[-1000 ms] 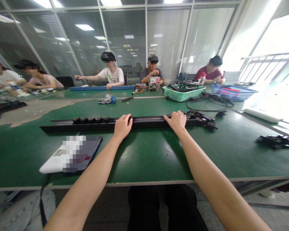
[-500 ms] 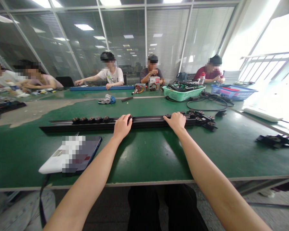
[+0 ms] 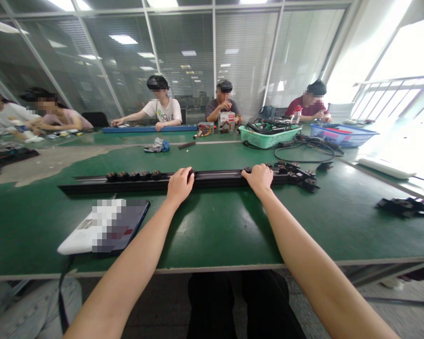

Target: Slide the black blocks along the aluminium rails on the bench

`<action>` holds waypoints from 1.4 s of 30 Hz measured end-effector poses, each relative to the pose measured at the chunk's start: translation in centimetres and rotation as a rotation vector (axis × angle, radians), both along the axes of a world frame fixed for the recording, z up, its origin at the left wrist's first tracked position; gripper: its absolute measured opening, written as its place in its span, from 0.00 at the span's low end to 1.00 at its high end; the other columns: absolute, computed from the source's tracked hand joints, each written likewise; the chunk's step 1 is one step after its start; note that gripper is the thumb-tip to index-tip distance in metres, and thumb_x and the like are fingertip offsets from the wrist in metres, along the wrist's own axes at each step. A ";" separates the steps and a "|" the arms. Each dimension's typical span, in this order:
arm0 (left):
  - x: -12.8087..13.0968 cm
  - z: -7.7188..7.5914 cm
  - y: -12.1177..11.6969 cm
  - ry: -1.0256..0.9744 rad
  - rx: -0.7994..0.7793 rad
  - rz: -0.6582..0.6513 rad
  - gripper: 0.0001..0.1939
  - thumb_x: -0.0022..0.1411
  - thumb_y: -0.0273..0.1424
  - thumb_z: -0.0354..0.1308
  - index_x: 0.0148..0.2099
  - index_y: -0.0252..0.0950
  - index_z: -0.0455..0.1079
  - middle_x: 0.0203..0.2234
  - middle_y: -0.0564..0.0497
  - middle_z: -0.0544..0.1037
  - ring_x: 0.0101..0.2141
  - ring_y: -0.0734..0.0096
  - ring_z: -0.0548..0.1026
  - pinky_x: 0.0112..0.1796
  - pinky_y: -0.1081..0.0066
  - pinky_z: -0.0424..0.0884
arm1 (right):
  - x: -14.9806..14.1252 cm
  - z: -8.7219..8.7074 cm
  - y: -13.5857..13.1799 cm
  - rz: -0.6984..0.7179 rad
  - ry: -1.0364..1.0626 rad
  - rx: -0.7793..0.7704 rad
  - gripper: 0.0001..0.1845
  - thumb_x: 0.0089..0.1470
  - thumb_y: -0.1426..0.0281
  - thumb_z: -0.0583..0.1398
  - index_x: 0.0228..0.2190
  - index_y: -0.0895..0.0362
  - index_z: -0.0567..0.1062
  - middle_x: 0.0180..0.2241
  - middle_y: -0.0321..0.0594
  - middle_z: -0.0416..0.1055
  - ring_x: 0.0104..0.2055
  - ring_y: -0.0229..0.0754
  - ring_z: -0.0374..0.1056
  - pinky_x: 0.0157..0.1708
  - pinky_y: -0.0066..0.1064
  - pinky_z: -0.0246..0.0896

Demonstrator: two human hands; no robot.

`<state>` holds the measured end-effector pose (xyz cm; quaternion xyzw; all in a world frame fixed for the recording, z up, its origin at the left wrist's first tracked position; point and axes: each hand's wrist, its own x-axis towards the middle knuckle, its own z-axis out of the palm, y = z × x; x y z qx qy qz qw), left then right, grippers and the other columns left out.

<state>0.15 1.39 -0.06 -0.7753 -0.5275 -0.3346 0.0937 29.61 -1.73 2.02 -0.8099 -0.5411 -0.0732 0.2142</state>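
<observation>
A long black rail (image 3: 219, 181) with a silvery channel along its top lies across the green table. Several small black modules (image 3: 134, 175) with coppery tops sit in its left part. My left hand (image 3: 179, 184) is closed over the middle of the rail, with a small black module (image 3: 191, 176) showing at its fingertips. Farther right, my right hand (image 3: 260, 178) curls over the rail, its thumb beside another dark module (image 3: 246, 170); the other fingers are partly hidden. More loose black modules (image 3: 302, 176) are clustered at the rail's right end.
A white device and a dark tablet-like item (image 3: 136, 226) lie near the front left. Another group of black parts (image 3: 404, 206) is at right. Behind are a grey-blue glove (image 3: 157, 145), a green basket (image 3: 268, 137), a blue basket (image 3: 342, 136) and cables. Several people sit across the table.
My right thumb has shifted very slightly to the right. My left hand and the rail stay in place.
</observation>
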 end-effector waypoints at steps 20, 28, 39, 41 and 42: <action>-0.1 -0.2 0.1 0.007 0.011 -0.001 0.21 0.75 0.35 0.48 0.62 0.33 0.73 0.55 0.40 0.80 0.54 0.53 0.78 0.57 0.58 0.72 | 0.8 -0.3 0.3 -0.058 0.025 0.017 0.26 0.62 0.56 0.59 0.46 0.67 0.83 0.50 0.63 0.76 0.53 0.59 0.71 0.53 0.43 0.60; 0.0 0.0 0.1 -0.002 0.001 -0.007 0.21 0.75 0.34 0.48 0.62 0.33 0.73 0.55 0.39 0.79 0.55 0.52 0.77 0.58 0.58 0.71 | 0.8 -0.2 0.3 -0.066 0.047 -0.008 0.27 0.62 0.56 0.60 0.47 0.67 0.82 0.51 0.63 0.75 0.54 0.59 0.71 0.54 0.43 0.59; 0.0 0.0 -0.1 -0.009 -0.011 -0.005 0.22 0.75 0.35 0.48 0.63 0.33 0.73 0.56 0.39 0.79 0.55 0.53 0.77 0.58 0.57 0.72 | 0.9 0.0 0.1 -0.065 0.053 -0.003 0.26 0.63 0.57 0.60 0.48 0.67 0.82 0.51 0.64 0.75 0.54 0.59 0.71 0.53 0.43 0.61; 0.0 0.1 -0.1 -0.006 -0.011 -0.008 0.22 0.75 0.34 0.48 0.63 0.32 0.72 0.56 0.38 0.79 0.55 0.52 0.77 0.58 0.57 0.72 | 1.0 0.0 0.1 -0.079 0.057 0.001 0.26 0.63 0.58 0.60 0.48 0.67 0.82 0.52 0.63 0.75 0.55 0.59 0.71 0.54 0.43 0.60; 0.1 0.1 -0.1 -0.004 -0.009 -0.009 0.22 0.75 0.34 0.48 0.63 0.32 0.72 0.56 0.38 0.79 0.55 0.52 0.77 0.58 0.56 0.72 | 1.0 -0.1 0.1 -0.085 0.059 0.002 0.26 0.63 0.58 0.60 0.48 0.67 0.82 0.52 0.63 0.74 0.55 0.60 0.70 0.55 0.44 0.60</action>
